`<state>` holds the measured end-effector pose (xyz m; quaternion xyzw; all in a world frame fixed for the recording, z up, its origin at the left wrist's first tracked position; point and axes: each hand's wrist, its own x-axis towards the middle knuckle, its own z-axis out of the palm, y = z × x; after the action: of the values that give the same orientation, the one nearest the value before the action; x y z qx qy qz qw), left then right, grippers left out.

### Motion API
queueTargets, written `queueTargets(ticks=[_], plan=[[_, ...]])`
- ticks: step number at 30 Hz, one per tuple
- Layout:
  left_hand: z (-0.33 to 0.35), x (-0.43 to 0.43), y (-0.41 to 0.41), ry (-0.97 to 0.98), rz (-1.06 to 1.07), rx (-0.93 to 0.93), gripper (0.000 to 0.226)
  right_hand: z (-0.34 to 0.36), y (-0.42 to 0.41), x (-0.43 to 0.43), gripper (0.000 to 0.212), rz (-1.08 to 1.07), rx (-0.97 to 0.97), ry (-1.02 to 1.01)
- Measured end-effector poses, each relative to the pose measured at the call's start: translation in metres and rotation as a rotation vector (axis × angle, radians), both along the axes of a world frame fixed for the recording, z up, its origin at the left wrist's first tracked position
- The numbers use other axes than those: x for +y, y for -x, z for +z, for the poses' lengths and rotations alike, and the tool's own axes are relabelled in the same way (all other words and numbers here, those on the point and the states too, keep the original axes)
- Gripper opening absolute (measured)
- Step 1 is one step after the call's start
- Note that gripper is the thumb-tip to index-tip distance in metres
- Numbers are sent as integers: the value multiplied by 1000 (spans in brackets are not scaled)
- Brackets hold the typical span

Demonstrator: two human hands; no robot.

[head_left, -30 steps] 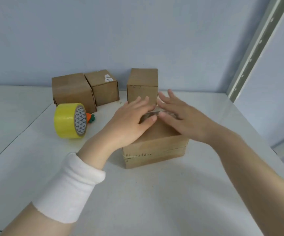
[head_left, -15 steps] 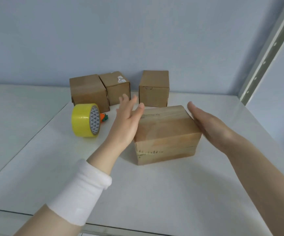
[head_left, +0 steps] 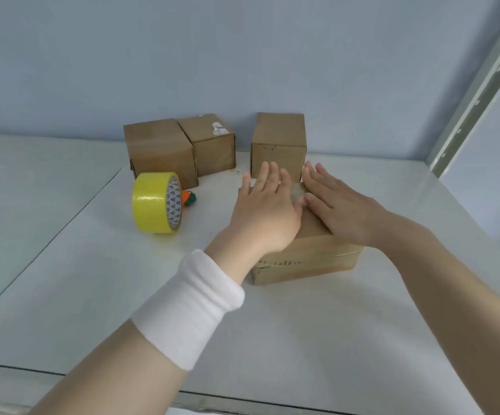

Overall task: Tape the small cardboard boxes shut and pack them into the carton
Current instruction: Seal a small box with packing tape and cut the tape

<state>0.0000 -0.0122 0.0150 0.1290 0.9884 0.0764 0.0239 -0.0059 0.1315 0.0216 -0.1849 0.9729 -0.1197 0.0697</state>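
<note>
Both hands lie flat, fingers straight and gripping nothing, on top of the wide cardboard box point(head_left: 308, 262) that sits toward the right of the white surface point(head_left: 272, 339). The left hand point(head_left: 265, 217), with a white wristband point(head_left: 188, 310) on its forearm, covers the box's left half. The right hand point(head_left: 341, 211) covers the right half, and the 2 nearly meet at the thumbs. Behind them, against the blue wall point(head_left: 242, 55), stand 3 small cardboard boxes, all closed: the left box point(head_left: 160, 151) touching the middle box point(head_left: 209, 145), and the right box point(head_left: 278, 142) apart, just behind the fingertips. A yellow tape roll point(head_left: 152, 208) stands on edge left of the hands, with a small orange and green object point(head_left: 189, 199) just beside it.
</note>
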Motion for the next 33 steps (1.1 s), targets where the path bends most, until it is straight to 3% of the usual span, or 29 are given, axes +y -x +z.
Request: queueTargets(ticks=[2, 5, 6, 8, 10, 12, 14, 16, 20, 25, 28, 33], plan=[[-2, 2, -1, -50, 20, 39, 58, -2, -1, 1, 53, -16, 27, 27], [2, -6, -2, -451, 205, 120, 62, -1, -1, 5, 60, -249, 30, 320], [0, -12, -2, -637, 300, 82, 70, -3, -1, 10, 64, -388, 10, 460], [-8, -25, -5, -971, 410, -180, 87, -7, -6, 17, 66, -520, -161, 648], [-17, -37, -7, -1125, 377, -347, 80, -12, -9, 14, 52, -538, -224, 730], [-15, -48, -15, -1187, 210, -226, 60, -14, -18, 12, 36, -483, -43, 861], [-15, -57, -21, -1189, 63, -123, 74, -23, -36, 11, 41, -385, 186, 1007], [-23, -65, -25, -1157, -51, -155, 83, -39, -51, 12, 53, -290, 263, 1117], [-34, -67, -35, -1190, -83, -224, 85, -54, -64, 18, 56, -217, 159, 1197], [-19, -54, -15, -1480, 123, -251, 97, -34, -48, 19, 46, -461, 42, 1425], [-24, -33, -13, -1521, 193, -261, 70, -30, -42, 3, 36, -605, -135, 1504], [-28, -29, -14, -1615, 175, -284, 63, -34, -41, 4, 32, -571, -185, 1521]])
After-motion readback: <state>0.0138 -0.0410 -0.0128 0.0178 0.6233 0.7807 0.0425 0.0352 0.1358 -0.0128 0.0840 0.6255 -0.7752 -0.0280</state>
